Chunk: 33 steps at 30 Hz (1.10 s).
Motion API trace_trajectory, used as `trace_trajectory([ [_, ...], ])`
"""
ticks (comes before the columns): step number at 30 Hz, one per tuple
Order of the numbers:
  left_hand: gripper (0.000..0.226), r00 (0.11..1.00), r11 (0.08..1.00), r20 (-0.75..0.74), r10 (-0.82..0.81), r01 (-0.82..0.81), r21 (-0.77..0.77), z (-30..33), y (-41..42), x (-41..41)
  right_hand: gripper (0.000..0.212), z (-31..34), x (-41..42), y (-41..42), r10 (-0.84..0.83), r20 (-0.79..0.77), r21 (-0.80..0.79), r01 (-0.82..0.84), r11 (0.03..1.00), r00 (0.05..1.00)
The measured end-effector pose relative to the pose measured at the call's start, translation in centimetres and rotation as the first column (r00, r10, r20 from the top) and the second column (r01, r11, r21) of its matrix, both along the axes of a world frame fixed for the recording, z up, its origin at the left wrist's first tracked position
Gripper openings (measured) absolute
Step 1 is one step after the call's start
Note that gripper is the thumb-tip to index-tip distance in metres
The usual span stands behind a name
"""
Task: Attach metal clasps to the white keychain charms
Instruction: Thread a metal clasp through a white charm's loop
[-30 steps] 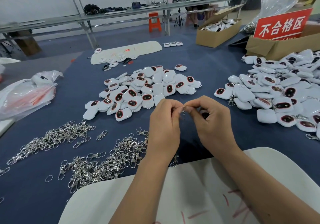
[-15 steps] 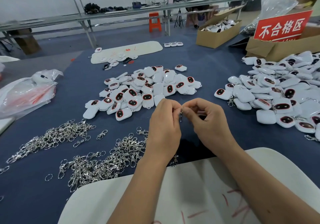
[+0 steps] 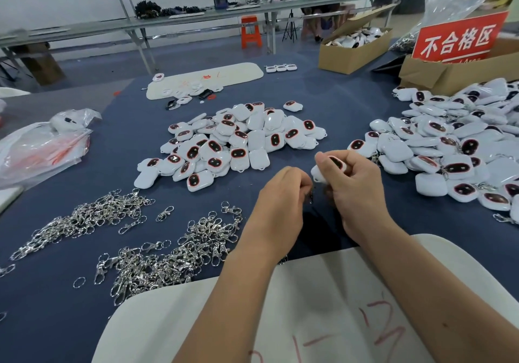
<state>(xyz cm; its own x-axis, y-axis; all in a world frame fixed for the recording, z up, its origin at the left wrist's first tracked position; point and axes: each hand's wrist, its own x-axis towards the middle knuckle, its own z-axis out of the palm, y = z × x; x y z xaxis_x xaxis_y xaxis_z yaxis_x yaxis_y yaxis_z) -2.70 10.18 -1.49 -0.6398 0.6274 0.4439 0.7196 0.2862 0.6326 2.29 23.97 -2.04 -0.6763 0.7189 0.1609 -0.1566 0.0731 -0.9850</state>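
Observation:
My right hand (image 3: 354,187) grips a white keychain charm (image 3: 325,169) with a dark red-rimmed face, thumb on top. My left hand (image 3: 280,194) sits just left of it, fingers curled, pinching a small metal clasp (image 3: 310,197) that is mostly hidden between the hands. A heap of clasp-free white charms (image 3: 238,141) lies beyond the hands at the centre. A bigger heap of charms (image 3: 455,149) with clasps on some of them spreads on the right. Loose metal clasps (image 3: 171,256) lie in piles at the left front.
The table has a dark blue cloth (image 3: 126,127). A white board (image 3: 323,301) lies under my forearms. Plastic bags (image 3: 39,149) sit at the left edge. Cardboard boxes (image 3: 351,51) and a red sign (image 3: 457,38) stand at the back right. A white tray (image 3: 241,75) lies far back.
My right hand has turned and lifted so the white charm now shows on top of it. Both hands shifted slightly to the right and apart.

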Motion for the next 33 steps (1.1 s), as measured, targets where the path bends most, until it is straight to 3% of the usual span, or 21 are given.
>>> trace_trajectory([
  [3,0.016,1.0,1.0,0.011,-0.005,0.004,0.023,-0.1,0.0,0.0,0.013,-0.2,-0.1,-0.4,-0.058,0.015,0.154,0.055,0.986,0.998],
  [7,0.016,1.0,1.0,0.01,-0.015,0.015,0.018,-0.1,0.1,0.0,0.011,-0.1,0.0,-0.4,-0.087,0.023,0.226,0.079,0.971,0.996],
  [22,0.019,1.0,0.997,0.019,0.023,-0.024,0.069,-0.1,0.2,0.0,0.013,0.1,0.5,-1.1,-0.177,0.028,0.324,0.159,0.933,0.984],
  [27,0.019,0.999,1.0,0.043,-0.023,0.022,0.011,-0.1,0.2,0.2,0.014,0.2,0.5,-0.9,-0.242,-0.002,0.265,0.234,0.935,0.97],
  [33,0.018,0.999,1.0,0.046,-0.021,0.022,-0.013,0.0,0.2,0.3,0.014,0.3,0.6,-1.1,-0.23,0.026,0.315,0.21,0.925,0.973],
])
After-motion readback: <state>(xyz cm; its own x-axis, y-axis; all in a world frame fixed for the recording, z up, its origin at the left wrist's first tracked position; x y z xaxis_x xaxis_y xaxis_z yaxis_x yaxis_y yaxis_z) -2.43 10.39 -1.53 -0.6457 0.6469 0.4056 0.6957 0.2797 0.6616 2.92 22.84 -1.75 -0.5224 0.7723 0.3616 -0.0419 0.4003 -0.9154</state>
